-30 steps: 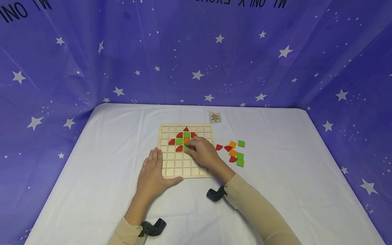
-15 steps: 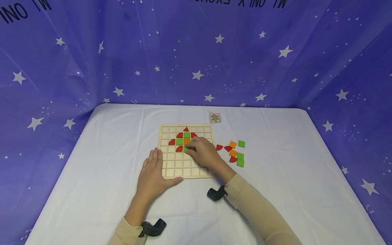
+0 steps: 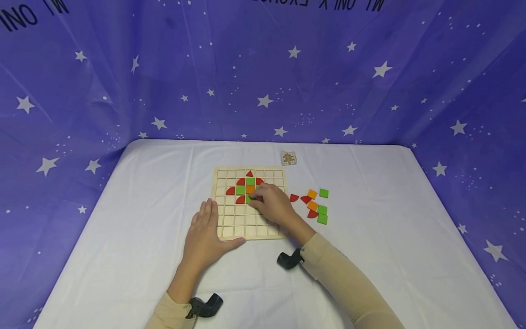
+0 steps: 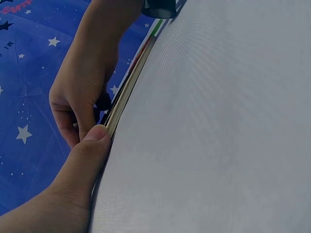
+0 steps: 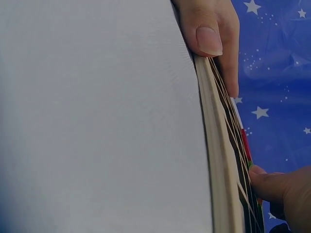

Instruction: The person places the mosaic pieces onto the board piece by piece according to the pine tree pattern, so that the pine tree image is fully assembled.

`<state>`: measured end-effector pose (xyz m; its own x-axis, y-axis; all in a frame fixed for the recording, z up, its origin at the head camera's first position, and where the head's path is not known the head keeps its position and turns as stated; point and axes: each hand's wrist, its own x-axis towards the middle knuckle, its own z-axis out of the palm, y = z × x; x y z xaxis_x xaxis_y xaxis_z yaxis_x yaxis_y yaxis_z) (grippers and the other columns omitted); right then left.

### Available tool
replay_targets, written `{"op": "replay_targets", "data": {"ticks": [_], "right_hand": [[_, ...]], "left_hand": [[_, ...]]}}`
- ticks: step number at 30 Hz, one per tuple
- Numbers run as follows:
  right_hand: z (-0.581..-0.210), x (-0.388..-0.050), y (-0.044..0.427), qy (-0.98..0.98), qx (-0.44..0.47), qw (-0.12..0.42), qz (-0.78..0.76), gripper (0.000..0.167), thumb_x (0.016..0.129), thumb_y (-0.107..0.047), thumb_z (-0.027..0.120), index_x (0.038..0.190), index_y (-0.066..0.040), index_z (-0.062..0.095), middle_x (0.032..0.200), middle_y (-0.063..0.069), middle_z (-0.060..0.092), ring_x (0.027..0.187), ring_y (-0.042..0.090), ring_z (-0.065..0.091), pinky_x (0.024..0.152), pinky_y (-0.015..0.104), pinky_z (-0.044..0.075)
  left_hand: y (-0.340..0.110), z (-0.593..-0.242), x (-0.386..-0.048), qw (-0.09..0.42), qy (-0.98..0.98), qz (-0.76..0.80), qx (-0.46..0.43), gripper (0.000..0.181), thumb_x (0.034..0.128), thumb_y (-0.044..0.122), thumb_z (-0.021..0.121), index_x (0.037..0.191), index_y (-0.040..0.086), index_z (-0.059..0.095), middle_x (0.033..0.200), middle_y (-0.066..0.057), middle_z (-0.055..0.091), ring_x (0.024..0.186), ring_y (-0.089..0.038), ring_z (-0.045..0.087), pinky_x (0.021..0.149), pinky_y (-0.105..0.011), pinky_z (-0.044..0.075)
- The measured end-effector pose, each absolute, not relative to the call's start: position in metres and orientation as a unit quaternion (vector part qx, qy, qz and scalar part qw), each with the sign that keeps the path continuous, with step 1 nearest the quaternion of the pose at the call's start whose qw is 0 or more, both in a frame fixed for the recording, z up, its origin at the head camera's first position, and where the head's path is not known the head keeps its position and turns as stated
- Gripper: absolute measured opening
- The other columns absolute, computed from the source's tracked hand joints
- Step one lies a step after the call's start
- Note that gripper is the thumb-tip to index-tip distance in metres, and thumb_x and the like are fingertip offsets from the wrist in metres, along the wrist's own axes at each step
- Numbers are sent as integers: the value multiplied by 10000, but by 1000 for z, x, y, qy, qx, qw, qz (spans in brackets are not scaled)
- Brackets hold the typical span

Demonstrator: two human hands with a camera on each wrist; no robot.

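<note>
Right hand (image 3: 271, 201) bent over the pale wooden grid board (image 3: 240, 220), mid-frame.
I can't tell whether its fingers pinch the green square (image 3: 248, 199) beneath; the left hand's (image 3: 201, 242) fingers lie together, thumb spread, along the near-left edge. Red, green and orange pieces (image 3: 240, 190) fill upper cells. Black letters (image 3: 18, 17), upper left, read "INO".

green square (image 3: 248, 199) partly hidden by right fingers (image 3: 260, 192), card (image 3: 289, 158) too small to read, sleeves (image 3: 345, 278) cut off below
</note>
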<state>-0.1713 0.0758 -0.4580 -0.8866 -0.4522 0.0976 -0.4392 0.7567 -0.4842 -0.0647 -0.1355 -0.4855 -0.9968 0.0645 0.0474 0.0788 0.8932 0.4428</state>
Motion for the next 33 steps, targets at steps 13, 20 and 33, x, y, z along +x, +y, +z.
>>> {"op": "replay_targets", "data": {"ticks": [13, 20, 33], "right_hand": [[-459, -168, 79, 939, -251, 6, -237, 241, 912, -344, 718, 1124, -238, 765, 854, -108, 627, 746, 69, 513, 602, 209, 439], [-458, -166, 83, 936, -254, 13, -244, 292, 909, -348, 723, 1181, -244, 742, 830, -111, 589, 738, 74, 511, 597, 220, 430], [-459, -167, 93, 931, -272, 7, -243, 354, 901, -373, 728, 1237, -264, 715, 792, -117, 553, 750, 75, 498, 612, 218, 438]], "left_hand": [[-135, -485, -65, 16, -973, -227, -36, 1375, 649, 918, 566, 1582, 6, 133, 1668, -178, 109, 1550, -354, 106, 1243, -521, 181], [-135, -486, -65, 14, -974, -225, -34, 1376, 647, 925, 557, 1580, 4, 140, 1668, -176, 109, 1551, -351, 107, 1245, -518, 184], [-135, -485, -65, 14, -973, -228, -34, 1372, 649, 902, 592, 1579, 0, 140, 1666, -180, 111, 1550, -353, 109, 1246, -516, 181]]}}
